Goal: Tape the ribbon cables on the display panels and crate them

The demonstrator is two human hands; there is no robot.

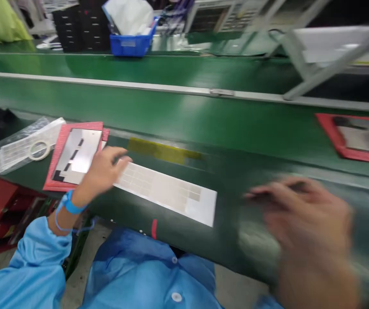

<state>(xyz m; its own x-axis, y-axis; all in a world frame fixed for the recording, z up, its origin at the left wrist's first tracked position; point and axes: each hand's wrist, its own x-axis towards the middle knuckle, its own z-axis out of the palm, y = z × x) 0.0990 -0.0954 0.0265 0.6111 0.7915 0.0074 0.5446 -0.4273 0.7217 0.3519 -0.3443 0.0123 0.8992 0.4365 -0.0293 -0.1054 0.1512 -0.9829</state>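
Observation:
A long white sheet of pale rectangular stickers [161, 189] lies at a slant on the dark green bench mat. My left hand [102, 169], with a blue band at the wrist, is closed at the sheet's left end, thumb and fingers at its corner. Beside that hand is a silver panel with black strips [86, 148], resting on pink foam sheeting [55, 174]. My right hand [306, 210] is blurred by motion over the mat, right of the sheet. Its fingers are curled into a pinch; anything between them is too smeared to name.
Left of the foam are a roll of tape [39, 151] and bagged white sheets [20, 148]. Another panel in a red foam tray [339, 146] sits at far right. A metal rail [171, 88] crosses behind, with a blue bin [129, 45] beyond. Yellow tape [165, 151] marks the mat.

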